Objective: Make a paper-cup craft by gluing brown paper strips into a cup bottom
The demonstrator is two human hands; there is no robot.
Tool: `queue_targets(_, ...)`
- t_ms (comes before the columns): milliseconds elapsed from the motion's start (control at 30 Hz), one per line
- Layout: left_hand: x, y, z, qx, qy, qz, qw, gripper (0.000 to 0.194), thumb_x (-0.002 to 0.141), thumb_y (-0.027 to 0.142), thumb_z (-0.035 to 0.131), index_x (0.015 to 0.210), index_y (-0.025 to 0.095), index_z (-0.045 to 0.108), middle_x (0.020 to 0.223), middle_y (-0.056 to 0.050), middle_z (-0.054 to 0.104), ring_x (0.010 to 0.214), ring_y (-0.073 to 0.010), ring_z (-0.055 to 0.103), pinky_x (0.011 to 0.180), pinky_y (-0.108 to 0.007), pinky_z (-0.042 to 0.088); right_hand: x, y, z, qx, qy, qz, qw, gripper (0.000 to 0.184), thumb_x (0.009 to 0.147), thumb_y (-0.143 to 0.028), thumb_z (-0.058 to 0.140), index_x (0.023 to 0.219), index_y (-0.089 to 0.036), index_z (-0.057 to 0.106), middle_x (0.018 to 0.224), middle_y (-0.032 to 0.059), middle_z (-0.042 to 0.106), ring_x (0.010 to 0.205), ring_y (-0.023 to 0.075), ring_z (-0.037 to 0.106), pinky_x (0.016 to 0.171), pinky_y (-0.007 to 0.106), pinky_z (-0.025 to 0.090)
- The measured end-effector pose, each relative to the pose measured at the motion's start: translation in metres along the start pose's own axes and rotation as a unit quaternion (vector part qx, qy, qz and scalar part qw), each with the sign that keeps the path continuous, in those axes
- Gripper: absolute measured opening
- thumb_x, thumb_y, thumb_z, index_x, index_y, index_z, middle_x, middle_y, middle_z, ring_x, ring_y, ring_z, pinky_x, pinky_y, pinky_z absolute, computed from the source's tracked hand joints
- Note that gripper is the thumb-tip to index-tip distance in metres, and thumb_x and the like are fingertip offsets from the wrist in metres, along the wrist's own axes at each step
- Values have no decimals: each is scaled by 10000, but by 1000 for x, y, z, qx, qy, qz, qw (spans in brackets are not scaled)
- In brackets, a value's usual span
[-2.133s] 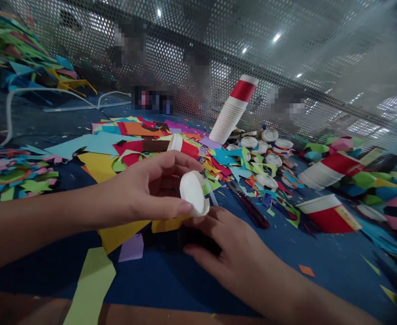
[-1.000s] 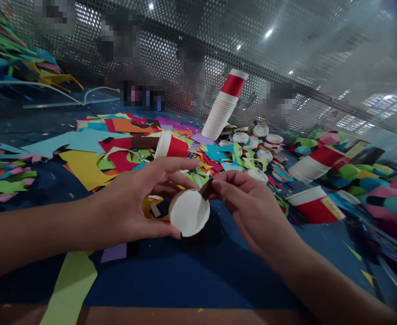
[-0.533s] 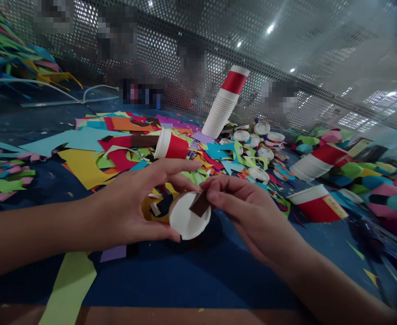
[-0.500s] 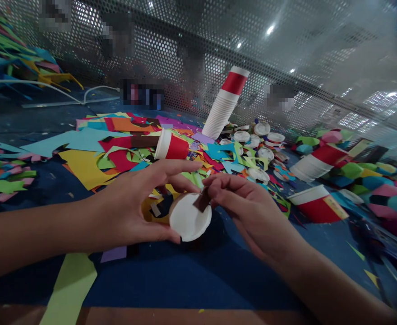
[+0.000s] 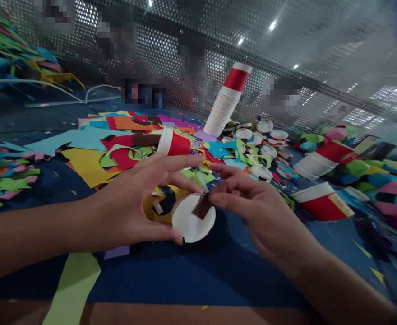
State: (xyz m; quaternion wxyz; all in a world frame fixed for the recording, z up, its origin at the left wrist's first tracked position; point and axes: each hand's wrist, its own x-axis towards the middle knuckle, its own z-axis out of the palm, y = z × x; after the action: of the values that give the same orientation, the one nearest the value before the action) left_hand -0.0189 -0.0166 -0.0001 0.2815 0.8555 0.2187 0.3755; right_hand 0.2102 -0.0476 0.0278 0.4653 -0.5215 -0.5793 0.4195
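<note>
Nearest us, a pale green strip lies at about eight o'clock from the white disc, which our left hand grasps by its rim, thumb at seven. Our right hand pinches a brown piece over its one-o'clock edge. Both look light; the disc probably creases if squeezed, so rim holds suit us. Beyond, past twelve, rises a cup stack.

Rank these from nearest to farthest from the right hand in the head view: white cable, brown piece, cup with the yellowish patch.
From the right hand:
1. brown piece, just left of it, overlapping the white disc in view
2. cup with the yellowish patch, to its right
3. white cable, far upper left
</note>
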Motion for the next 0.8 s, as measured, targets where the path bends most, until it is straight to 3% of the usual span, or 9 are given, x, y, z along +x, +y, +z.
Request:
queue_targets(133,-2,0,2,8,9,-44,999,886,740,413,842,1480,390,355,1149,-22,723,1338,-323,500,1166,-527,274,0,1,1,5,13,5,1000,131,611,-246,825,570,-245,701,1195,61,679,1383,282,427,1133,492,296)
queue_targets(233,-1,-2,0,26,-9,-16,1000,841,720,426,856,1432,402,409,1158,-15,713,1324,-323,498,1158,-519,260,6,0,-3,2,7,16,1000,136,593,-246,835,580,-229,701,1268,55,656,1317,285,497,1089,473,361)
queue_targets(333,1,-2,-4,64,-2,-7,998,765,707,466,854,1370,388,481,1191,0,691,1270,-299,512,1112,-451,304,15,-1,-16,59,99,-12,993,129,615,-249,829,608,-234,701,1045,31,725,1063,219,633,948,391,469)
queue_targets(433,2,-2,-8,106,-26,-13,994,467,779,440,773,1212,342,629,1164,2,691,1221,-289,521,1041,-402,360,13,0,-29,71,181,-112,974,100,708,-241,798,687,-267,704,732,-41,676,716,118,612,723,272,494)
queue_targets(500,2,-2,-11,128,-53,-13,990,292,806,362,705,1091,305,693,1143,-10,705,1232,-309,515,1067,-428,340,3,2,-32,-15,190,-215,958,113,773,-185,762,765,-281,702,672,-54,649,636,106,588,631,247,478)
queue_targets(567,1,-2,-13,145,-51,-13,988,243,797,308,675,1035,302,722,1227,-9,691,1275,-329,492,1126,-467,280,-11,4,-29,-125,139,-307,933,194,806,-98,707,867,-280,686,748,-34,691,661,125,638,636,267,509)
queue_targets(667,0,-1,-14,148,-18,29,988,354,773,311,732,1124,310,694,1352,-7,637,1316,-310,484,1162,-443,255,-26,5,-18,-187,-37,-350,917,326,795,-13,616,980,-281,600,903,-3,734,790,158,716,718,295,581)
queue_targets(733,0,3,-12,136,6,74,988,434,778,315,759,1196,304,642,1278,-5,680,1259,-263,544,1127,-387,313,-28,3,-11,-202,-125,-370,898,345,789,11,588,995,-265,564,941,19,742,861,158,727,759,279,601)
queue_targets(800,0,7,-9,139,13,118,983,328,842,254,707,1158,303,632,1117,28,737,1119,-198,626,1071,-339,355,-26,3,-6,-226,-150,-413,870,301,807,7,595,984,-236,580,953,48,739,908,158,718,806,273,599)
